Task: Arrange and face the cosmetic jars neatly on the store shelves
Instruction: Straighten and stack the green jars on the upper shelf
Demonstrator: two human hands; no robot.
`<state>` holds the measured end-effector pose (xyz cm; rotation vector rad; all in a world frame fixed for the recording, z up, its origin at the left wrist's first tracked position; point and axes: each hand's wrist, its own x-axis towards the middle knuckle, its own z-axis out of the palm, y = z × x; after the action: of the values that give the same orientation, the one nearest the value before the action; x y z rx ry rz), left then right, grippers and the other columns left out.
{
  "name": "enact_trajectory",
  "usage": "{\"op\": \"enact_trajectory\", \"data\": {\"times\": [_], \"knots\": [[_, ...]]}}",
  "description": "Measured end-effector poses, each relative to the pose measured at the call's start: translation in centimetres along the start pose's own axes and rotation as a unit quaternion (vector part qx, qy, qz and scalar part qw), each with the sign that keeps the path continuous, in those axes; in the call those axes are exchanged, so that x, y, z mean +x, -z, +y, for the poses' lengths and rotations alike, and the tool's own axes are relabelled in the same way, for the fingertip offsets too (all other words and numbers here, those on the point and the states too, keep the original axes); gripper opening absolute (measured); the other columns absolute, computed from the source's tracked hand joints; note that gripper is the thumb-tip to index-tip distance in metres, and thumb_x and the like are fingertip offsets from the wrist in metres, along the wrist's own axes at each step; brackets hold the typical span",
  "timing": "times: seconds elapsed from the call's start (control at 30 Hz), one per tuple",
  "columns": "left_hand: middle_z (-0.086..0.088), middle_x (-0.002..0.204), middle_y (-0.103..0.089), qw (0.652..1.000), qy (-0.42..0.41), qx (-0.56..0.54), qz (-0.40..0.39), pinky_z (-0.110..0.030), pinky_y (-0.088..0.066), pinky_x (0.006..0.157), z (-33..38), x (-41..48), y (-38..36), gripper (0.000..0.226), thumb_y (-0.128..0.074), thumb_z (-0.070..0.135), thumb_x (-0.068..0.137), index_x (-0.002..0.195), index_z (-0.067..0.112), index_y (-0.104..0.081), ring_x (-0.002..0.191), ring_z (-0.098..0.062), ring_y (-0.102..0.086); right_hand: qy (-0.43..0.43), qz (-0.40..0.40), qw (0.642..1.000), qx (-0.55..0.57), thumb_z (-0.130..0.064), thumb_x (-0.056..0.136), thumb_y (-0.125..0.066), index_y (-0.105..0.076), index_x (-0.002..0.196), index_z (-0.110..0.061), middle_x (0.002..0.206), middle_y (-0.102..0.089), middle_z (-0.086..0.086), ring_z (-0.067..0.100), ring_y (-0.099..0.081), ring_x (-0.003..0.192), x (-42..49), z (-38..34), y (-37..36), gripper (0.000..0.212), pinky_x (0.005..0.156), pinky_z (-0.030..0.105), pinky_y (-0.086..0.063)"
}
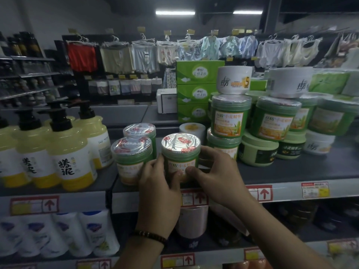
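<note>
— What's going on with that tub at the front?

— Both hands are on the green jar (181,150), at the front edge of the top shelf (291,171). The left hand (155,183) curls round its left side, the right hand (215,171) round its right, and both thumbs press on the label.

— Why two hands for one jar?

— To turn it, I'd say. With thumbs on the front you can twist it until the label looks straight out over the price strip (194,198).

— Is it standing or lifted?

— Can't tell; the hands hide its base. It's just beside another shrink-wrapped green jar (132,158), so it looks like it's being lined up with that row.

— And the pile on the right?

— The stacked green jars (229,115) with a white jar (234,80) on top sit unevenly, labels at different angles. Those probably want squaring next. The yellow pump bottles (71,156) on the left face forward already.
</note>
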<state>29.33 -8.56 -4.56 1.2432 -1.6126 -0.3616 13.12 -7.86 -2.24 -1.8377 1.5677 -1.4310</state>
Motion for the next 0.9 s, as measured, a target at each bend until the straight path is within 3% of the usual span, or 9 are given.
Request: {"op": "enact_trajectory", "data": {"times": [0.13, 0.3, 0.37, 0.47, 0.57, 0.7, 0.8, 0.9], "knots": [[0.000, 0.137, -0.058, 1.000, 0.006, 0.019, 0.008, -0.028, -0.043, 0.106, 0.1, -0.1, 0.0, 0.061, -0.075, 0.021, 0.096, 0.153, 0.017, -0.054, 0.130, -0.018, -0.055, 0.007, -0.010, 1.000, -0.027, -0.024, 0.091, -0.084, -0.073, 0.132, -0.035, 0.119, -0.074, -0.030, -0.012, -0.064, 0.116, 0.2, 0.0, -0.1, 0.044, 0.095, 0.011, -0.049], [0.002, 0.140, -0.061, 1.000, 0.005, 0.016, -0.007, -0.043, -0.053, 0.110, 0.3, -0.2, 0.6, 0.065, -0.077, 0.023, 0.094, 0.155, 0.022, -0.052, 0.131, -0.016, -0.058, 0.008, -0.018, 0.999, -0.046, -0.026, 0.092, -0.084, -0.073, 0.130, -0.037, 0.109, -0.069, -0.037, -0.023, -0.059, 0.108, 0.2, -0.1, 0.2, 0.041, 0.086, 0.000, -0.043], [0.008, 0.140, -0.062, 1.000, -0.003, 0.012, -0.015, -0.031, -0.053, 0.106, 0.5, -0.5, 1.0, 0.066, -0.077, 0.024, 0.094, 0.155, 0.025, -0.051, 0.129, -0.010, -0.058, -0.001, -0.026, 0.999, -0.042, -0.026, 0.093, -0.083, -0.073, 0.129, -0.037, 0.108, -0.070, -0.036, -0.022, -0.061, 0.107, 0.1, -0.3, 0.4, 0.039, 0.088, 0.004, -0.047], [0.030, 0.124, -0.057, 0.999, 0.008, -0.026, -0.040, -0.007, -0.044, 0.092, 1.2, -1.1, 1.8, 0.063, -0.078, 0.021, 0.094, 0.151, 0.031, -0.054, 0.118, 0.005, -0.058, -0.004, -0.017, 1.000, -0.018, -0.022, 0.094, -0.079, -0.073, 0.129, -0.035, 0.112, -0.075, -0.029, -0.013, -0.066, 0.112, -0.3, -0.7, 0.8, 0.038, 0.095, 0.017, -0.055], [0.037, 0.121, -0.058, 0.986, 0.067, -0.141, -0.060, -0.007, -0.050, 0.090, 1.4, -1.6, 2.9, 0.072, -0.080, 0.017, 0.092, 0.152, 0.040, -0.047, 0.115, 0.018, -0.060, -0.021, -0.013, 1.000, 0.014, -0.011, 0.098, -0.074, -0.069, 0.134, -0.035, 0.098, -0.066, -0.043, -0.026, -0.061, 0.105, -1.4, -0.8, 1.5, 0.043, 0.085, 0.002, -0.050], [0.031, 0.123, -0.065, 0.968, 0.086, -0.222, -0.073, -0.008, -0.052, 0.088, 1.3, -2.2, 3.7, 0.066, -0.078, 0.010, 0.092, 0.136, 0.050, -0.049, 0.116, 0.016, -0.062, -0.063, -0.042, 0.995, 0.064, -0.002, 0.102, -0.066, -0.066, 0.131, -0.040, 0.096, -0.070, -0.043, -0.026, -0.063, 0.104, -3.1, -0.9, 2.1, 0.048, 0.081, 0.000, -0.050], [0.030, 0.127, -0.066, 0.962, 0.084, -0.244, -0.090, -0.008, -0.052, 0.094, 1.5, -2.5, 3.6, 0.064, -0.074, 0.002, 0.094, 0.127, 0.051, -0.052, 0.119, 0.015, -0.061, -0.084, -0.065, 0.991, 0.087, 0.000, 0.103, -0.063, -0.066, 0.110, -0.047, 0.098, -0.073, -0.044, -0.020, -0.067, 0.106, -3.6, -1.5, 2.2, 0.048, 0.083, 0.005, -0.053], [0.030, 0.131, -0.065, 0.957, 0.086, -0.261, -0.097, -0.007, -0.050, 0.096, 1.4, -2.6, 3.4, 0.067, -0.074, 0.000, 0.094, 0.134, 0.049, -0.051, 0.123, 0.015, -0.060, -0.084, -0.055, 0.991, 0.091, -0.004, 0.104, -0.064, -0.072, 0.128, -0.034, 0.116, -0.078, -0.027, -0.010, -0.070, 0.113, -3.7, -1.4, 2.0, 0.039, 0.099, 0.021, -0.058]]}}
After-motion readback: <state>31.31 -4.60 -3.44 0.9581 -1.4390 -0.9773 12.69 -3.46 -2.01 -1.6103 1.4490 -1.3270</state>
